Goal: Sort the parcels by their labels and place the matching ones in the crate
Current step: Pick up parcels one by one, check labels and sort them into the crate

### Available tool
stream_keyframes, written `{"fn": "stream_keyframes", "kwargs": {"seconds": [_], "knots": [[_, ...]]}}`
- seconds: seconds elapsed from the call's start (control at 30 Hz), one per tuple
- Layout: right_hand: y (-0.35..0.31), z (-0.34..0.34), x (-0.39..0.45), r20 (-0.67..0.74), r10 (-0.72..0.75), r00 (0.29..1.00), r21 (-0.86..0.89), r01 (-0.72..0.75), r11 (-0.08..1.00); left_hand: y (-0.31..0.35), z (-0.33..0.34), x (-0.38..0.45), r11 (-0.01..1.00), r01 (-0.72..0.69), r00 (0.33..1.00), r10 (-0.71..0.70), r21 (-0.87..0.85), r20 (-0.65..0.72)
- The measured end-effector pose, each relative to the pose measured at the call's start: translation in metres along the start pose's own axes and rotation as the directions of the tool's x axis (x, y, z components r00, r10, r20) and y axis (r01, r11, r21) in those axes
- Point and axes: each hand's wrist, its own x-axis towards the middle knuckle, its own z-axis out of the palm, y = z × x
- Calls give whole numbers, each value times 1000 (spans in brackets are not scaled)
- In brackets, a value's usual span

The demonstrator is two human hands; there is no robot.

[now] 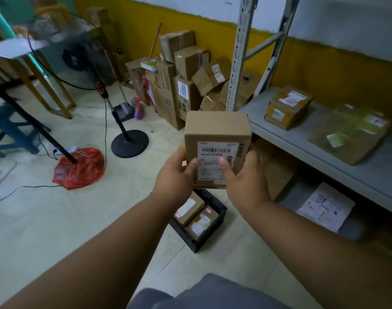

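Both hands hold one small cardboard parcel [217,148] up in front of the camera, its white label [216,160] with a barcode turned toward the viewer. The left hand [176,175] grips the parcel's left edge, thumb pressed on the label's lower left; the right hand [244,177] grips the right edge, thumb lying on the label's lower right (the print under the barcode is too blurred to read).

The parcel is held in the air, above and a little beyond a dark plastic crate [212,214] that sits on the tiled floor [56,219] just beside a grey metal shelf [302,139]. Inside the crate lie two labelled cardboard parcels [193,216], side by side and touching.

On the shelf's upper level rest a taped brown box [287,107] and, further right, a flat blurred package [348,139]. On the level below lies a white-labelled packet [326,207].

In the far corner a pile of cardboard boxes [186,81] leans against the yellow wall. To the left stand a black pedestal fan [79,54] and a red plastic bag [80,168] on the floor
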Motion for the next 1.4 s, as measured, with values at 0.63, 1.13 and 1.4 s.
{"fn": "stream_keyframes", "kwargs": {"seconds": [0.63, 1.13, 1.4], "knots": [[37, 166, 116, -543, 401, 738, 57, -445, 894, -79, -25, 270, 994, -70, 880, 20, 89, 475], [286, 267, 91, -516, 592, 619, 97, -645, 758, -323, 93, 334, 971, 158, 684, -237, 177, 690], [428, 343, 37, -461, 712, 529, 175, -733, 658, -496, 126, 322, 933, 295, 697, -358, 207, 622]]}}
